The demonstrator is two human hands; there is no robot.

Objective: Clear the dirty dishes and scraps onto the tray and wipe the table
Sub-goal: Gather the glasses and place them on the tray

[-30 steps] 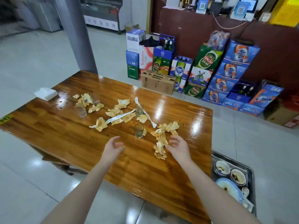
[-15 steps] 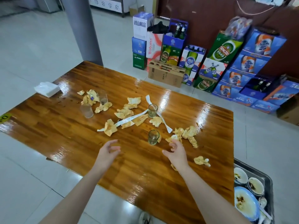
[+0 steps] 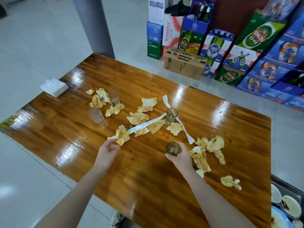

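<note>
Many yellowish scraps [image 3: 137,118] are lying across the glossy wooden table [image 3: 230,129] on the pale tiled floor [image 3: 41,46]. Beer cartons [image 3: 213,46] are standing stacked behind. At lower right, a metal tray [image 3: 286,184] is holding dirty bowls [image 3: 290,206]. My right hand [image 3: 181,159] is gripping a small green glass [image 3: 172,148]. My left hand [image 3: 107,153], fingers bent, is lying just beside a paper strip [image 3: 148,124]; whether it is pinching it, I cannot tell.

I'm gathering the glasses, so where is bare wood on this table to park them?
Bare: near edge between left arm and right arm; left end, this side of the napkins; far right corner past the scrap pile. Crowded: middle, around strips and glasses.
</note>
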